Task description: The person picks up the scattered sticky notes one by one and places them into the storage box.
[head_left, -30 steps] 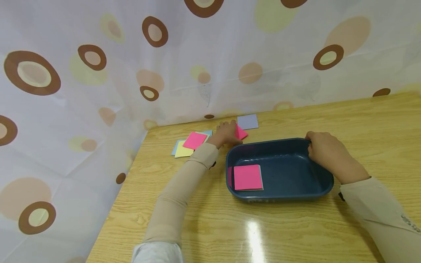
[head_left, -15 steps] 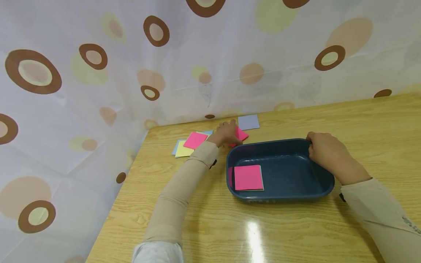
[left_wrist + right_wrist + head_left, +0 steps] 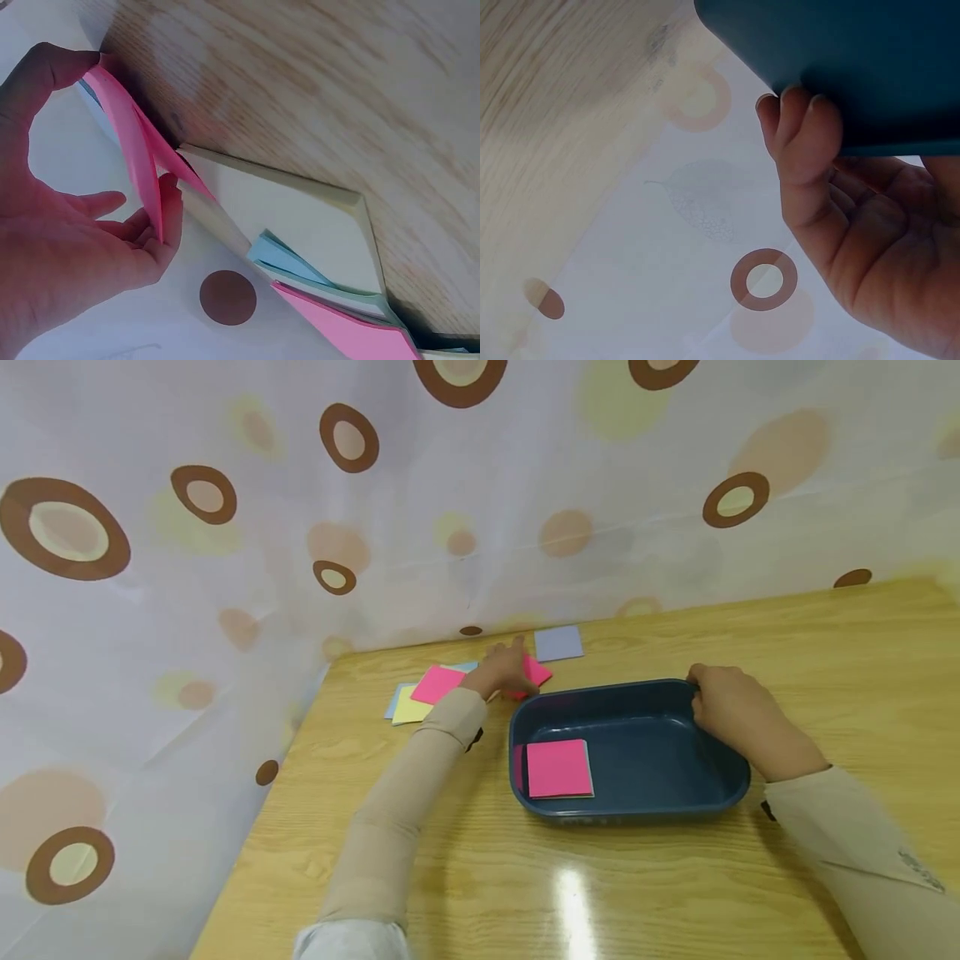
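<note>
One pink pad (image 3: 537, 672) is pinched in the left hand (image 3: 502, 669), beyond the far left corner of the blue tray (image 3: 663, 768), whose far right corner the right hand (image 3: 742, 718) grips. More pink shows than a second ago, perhaps from turning, though the hand half hides it; the tray's pink-topped stack (image 3: 559, 768) is unchanged: nothing seems added.

I can't read a single word or number here: the pale marks (image 3: 592, 820) along the dark blue tray (image 3: 667, 768) are too faint, and the grey specks (image 3: 921, 870) on the right sleeve (image 3: 862, 852) too small
</note>
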The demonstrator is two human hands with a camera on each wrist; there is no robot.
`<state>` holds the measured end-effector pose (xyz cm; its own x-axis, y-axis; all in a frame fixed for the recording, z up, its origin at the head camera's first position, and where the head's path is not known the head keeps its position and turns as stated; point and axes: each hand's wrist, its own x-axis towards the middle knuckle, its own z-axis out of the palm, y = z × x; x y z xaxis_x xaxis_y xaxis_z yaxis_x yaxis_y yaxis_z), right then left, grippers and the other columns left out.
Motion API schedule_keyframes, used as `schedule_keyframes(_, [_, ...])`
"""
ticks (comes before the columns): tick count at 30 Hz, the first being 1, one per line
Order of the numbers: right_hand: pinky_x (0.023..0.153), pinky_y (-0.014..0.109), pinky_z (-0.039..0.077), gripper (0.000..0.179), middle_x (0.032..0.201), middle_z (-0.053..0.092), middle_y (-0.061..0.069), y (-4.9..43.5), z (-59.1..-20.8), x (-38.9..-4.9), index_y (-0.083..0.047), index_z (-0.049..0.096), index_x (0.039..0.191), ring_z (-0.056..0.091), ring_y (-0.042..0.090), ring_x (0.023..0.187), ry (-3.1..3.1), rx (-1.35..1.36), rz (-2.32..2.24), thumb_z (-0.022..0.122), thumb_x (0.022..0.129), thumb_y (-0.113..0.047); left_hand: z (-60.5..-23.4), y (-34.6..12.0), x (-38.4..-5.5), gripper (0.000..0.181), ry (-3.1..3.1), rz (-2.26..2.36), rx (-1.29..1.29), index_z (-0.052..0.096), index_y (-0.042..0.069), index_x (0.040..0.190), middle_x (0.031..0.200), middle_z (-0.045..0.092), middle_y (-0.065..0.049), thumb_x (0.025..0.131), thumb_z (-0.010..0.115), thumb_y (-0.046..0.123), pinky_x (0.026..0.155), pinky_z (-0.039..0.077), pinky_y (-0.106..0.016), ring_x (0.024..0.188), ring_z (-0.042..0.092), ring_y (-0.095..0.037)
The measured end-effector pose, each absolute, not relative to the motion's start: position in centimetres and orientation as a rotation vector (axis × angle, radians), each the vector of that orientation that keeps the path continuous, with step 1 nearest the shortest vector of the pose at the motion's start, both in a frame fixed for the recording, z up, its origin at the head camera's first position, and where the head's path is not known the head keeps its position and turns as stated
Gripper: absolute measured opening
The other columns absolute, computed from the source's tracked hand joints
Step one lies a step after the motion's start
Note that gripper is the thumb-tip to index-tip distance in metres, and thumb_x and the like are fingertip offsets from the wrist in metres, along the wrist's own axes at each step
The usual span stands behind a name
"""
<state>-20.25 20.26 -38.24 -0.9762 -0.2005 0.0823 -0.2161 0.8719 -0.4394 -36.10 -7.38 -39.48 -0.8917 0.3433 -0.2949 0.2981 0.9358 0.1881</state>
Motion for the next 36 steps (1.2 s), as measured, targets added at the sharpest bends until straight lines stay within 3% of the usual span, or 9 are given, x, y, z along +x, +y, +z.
schedule_keyframes(16, [0.052,0.034,0.043,0.022,0.080,0.061,0.025,19.9,-38.2,-20.0,0.019,0.055,0.105,0.052,0.022,0.058,-2.960,0.332,0.690,0.051,0.086,0.008,-39.5,-8.0,-36.3,0.100,2.704,0.283,0.443,0.011,0.015,0.154,0.151,0.015,-0.028,0.080,0.076,0.035,0.105,0.032,-0.054,0.141,0.013,-0.043])
schedule_keyframes(25, [0.053,0.036,0.044,0.023,0.083,0.061,0.028,20.2,-38.5,-20.0,0.019,0.055,0.105,0.052,0.023,0.059,-2.951,0.320,0.675,0.050,0.086,0.008,-39.3,-7.7,-36.5,0.102,2.685,0.257,0.463,0.012,0.008,0.153,0.147,0.030,-0.024,0.078,0.075,0.036,0.101,0.038,-0.051,0.138,0.022,-0.039])
schedule_keyframes(31, [0.052,0.035,0.043,0.024,0.084,0.061,0.029,20.2,-38.7,-20.0,0.020,0.055,0.106,0.051,0.022,0.058,-2.946,0.328,0.681,0.050,0.086,0.008,-38.8,-7.4,-36.4,0.103,2.661,0.267,0.453,0.007,0.010,0.154,0.147,0.028,-0.026,0.079,0.075,0.034,0.103,0.036,-0.049,0.137,0.025,-0.040])
schedule_keyframes(36, [0.051,0.035,0.042,0.024,0.081,0.060,0.028,20.3,-38.6,-20.2,0.021,0.054,0.106,0.051,0.022,0.057,-2.944,0.345,0.678,0.050,0.086,0.008,-38.6,-7.6,-36.2,0.108,2.636,0.259,0.436,-0.001,0.009,0.154,0.152,0.016,-0.029,0.081,0.074,0.035,0.107,0.032,-0.051,0.142,0.012,-0.042])
